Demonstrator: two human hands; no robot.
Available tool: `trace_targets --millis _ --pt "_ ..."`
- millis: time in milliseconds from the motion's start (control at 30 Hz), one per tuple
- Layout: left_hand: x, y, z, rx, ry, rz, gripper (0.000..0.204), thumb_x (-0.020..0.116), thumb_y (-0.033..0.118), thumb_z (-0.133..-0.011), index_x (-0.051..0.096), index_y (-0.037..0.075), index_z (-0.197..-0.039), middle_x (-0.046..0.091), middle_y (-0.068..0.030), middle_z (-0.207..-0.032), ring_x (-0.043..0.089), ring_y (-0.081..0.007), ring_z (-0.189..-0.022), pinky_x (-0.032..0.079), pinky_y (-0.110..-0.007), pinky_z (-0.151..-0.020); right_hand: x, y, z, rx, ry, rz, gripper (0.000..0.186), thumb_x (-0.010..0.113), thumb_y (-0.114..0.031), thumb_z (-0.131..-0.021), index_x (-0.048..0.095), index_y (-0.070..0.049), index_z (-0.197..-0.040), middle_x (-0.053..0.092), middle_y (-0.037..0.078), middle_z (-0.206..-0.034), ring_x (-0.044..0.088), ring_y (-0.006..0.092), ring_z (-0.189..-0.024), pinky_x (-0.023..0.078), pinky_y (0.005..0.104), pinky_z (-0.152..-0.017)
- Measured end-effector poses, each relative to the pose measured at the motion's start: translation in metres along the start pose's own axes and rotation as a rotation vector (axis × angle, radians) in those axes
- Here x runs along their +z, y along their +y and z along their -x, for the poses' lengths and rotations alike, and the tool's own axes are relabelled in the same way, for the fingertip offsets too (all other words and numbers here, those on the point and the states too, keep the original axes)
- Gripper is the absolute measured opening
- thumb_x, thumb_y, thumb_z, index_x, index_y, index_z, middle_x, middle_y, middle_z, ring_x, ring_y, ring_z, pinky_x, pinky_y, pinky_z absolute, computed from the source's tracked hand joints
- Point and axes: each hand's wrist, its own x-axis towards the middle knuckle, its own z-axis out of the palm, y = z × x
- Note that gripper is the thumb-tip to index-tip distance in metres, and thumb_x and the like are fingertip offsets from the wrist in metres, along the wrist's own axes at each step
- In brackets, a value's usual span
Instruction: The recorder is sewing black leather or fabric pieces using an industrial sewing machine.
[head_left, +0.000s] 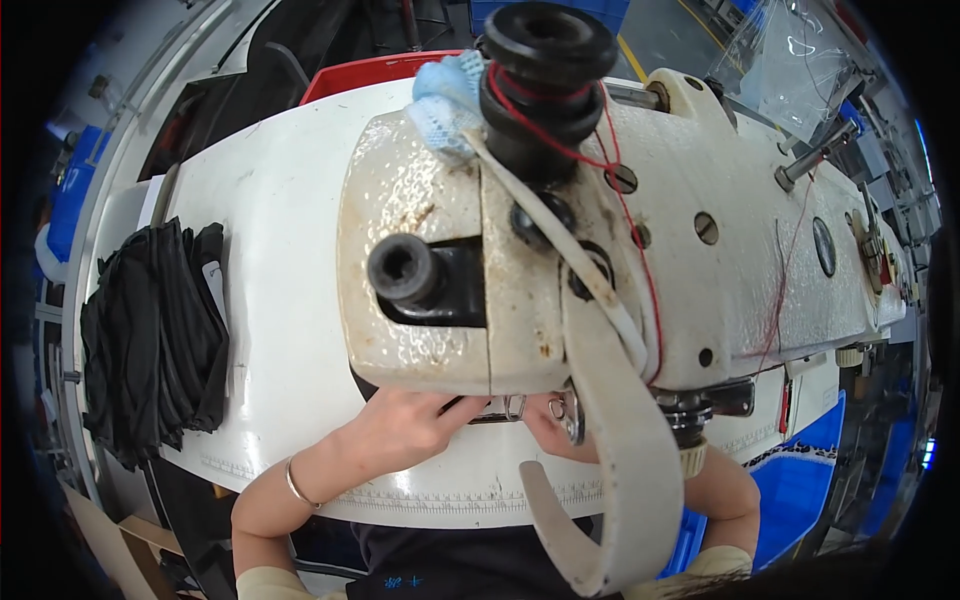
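Note:
A cream sewing machine (720,290) fills the middle and right of the head view, its head standing over both hands. My left hand (405,430) is bent at the near left edge of the machine head, fingers curled together by the needle area. Its fingertips are hidden, so whatever they pinch cannot be made out. Facing it from the right, my right hand (552,430) is close to small metal parts (510,408) under the head. A curved pale lever (640,480) and the machine cover most of its fingers. Red thread (648,265) runs down the machine's front.
Folded black fabric pieces (160,340) lie in a pile on the left of the white table (280,250). A ruler strip (400,495) follows the near edge. Blue bins (800,500) stand below right, and a red bin (370,72) is behind. Light-blue cloth (445,105) is tucked on the machine.

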Motion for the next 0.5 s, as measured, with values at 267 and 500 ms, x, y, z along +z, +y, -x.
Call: trace_targets --millis 267,500 --pt "0.023 -0.039 -0.008 -0.001 0.128 -0.097 0.031 0.062 0.000 -0.061 0.066 0.001 -0.092 0.064 -0.0142 -0.094 0.063 -0.0309 -0.090 0.051 -0.041 -0.081 -0.012 -0.029 -0.025 0.261 -0.105 -0.241 0.029 0.064 -0.010 -0.070 0.068 -0.010 -0.099 0.065 0.007 -0.101 0.064 0.0164 -0.088 0.053 0.0353 -0.069" --pt "0.001 -0.025 -0.027 0.025 0.239 -0.038 0.029 0.062 0.003 -0.055 0.067 0.000 -0.084 0.064 -0.0123 -0.094 0.061 -0.0304 -0.088 0.050 -0.039 -0.081 -0.008 -0.012 -0.009 -0.253 0.001 0.431 0.028 0.063 -0.008 -0.066 0.068 -0.013 -0.093 0.059 0.006 -0.092 0.058 0.0168 -0.073 0.051 0.0311 -0.066"
